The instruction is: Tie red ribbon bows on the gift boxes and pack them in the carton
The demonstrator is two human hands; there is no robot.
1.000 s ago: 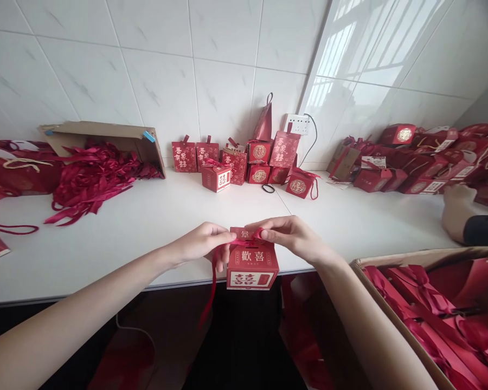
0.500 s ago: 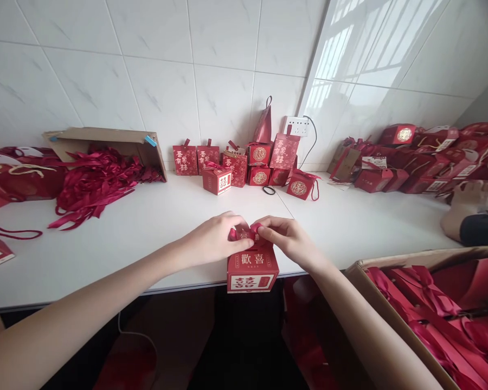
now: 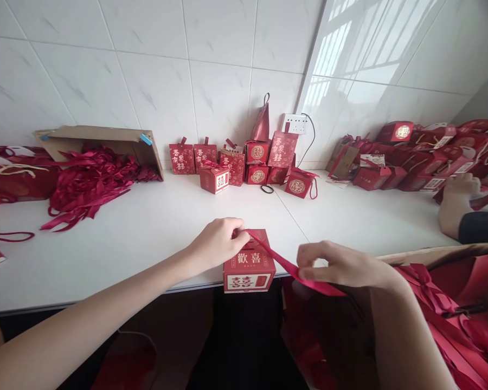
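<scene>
A red gift box [image 3: 252, 271] with white and gold characters stands at the front edge of the white table. My left hand [image 3: 222, 241] is closed at the box's top, its thumb and fingers pinching a dark red ribbon [image 3: 274, 255]. From there the ribbon runs taut down to the right, over the box's top. My right hand [image 3: 337, 265] is closed on the ribbon farther along, to the right of the box and past the table edge. A loose ribbon tail hangs beyond its fingers.
A cardboard box [image 3: 101, 132] on its side spills red ribbons [image 3: 93, 184] at the left. Small red boxes [image 3: 257, 153] and a power strip [image 3: 295, 123] stand by the wall. Near right is a carton of red boxes [image 3: 443, 303]; another person's hand [image 3: 457, 203] is at far right.
My right hand has moved right and towards me, drawing the ribbon out straight. My left hand stays at the box's top. The other person's hand has shifted slightly.
</scene>
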